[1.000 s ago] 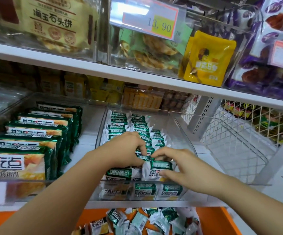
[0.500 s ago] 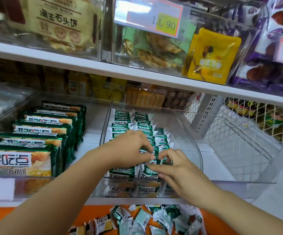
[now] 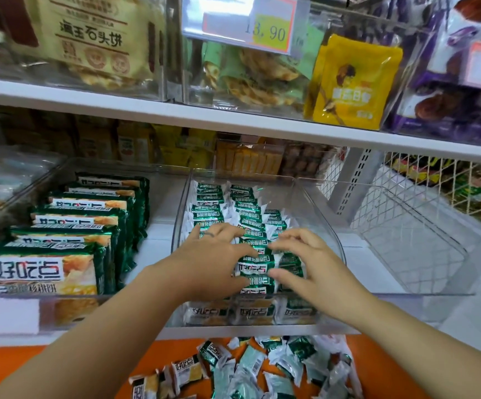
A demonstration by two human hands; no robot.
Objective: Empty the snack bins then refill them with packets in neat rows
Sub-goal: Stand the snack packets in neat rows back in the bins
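Both hands are inside the clear bin (image 3: pixel 322 203) in the middle of the white shelf (image 3: pixel 158 249). The bin holds small green and white snack packets (image 3: pixel 213 203), standing in rows from back to front. The left hand (image 3: pixel 210 263) lies over the left side of the rows. Its grip is spread, with the fingers flat on the packet tops. The right hand (image 3: pixel 317 269) is on the right row, with fingers bent over the packets and thumb touching one. I cannot tell if its grip pinches a packet. Between the two thumbs sits a middle packet (image 3: pixel 255 267). Loose packets (image 3: pixel 262 367) lie in a heap on the orange surface (image 3: pixel 3 361) below. Bigger green packs (image 3: pixel 69 226) fill the bin just to the left.
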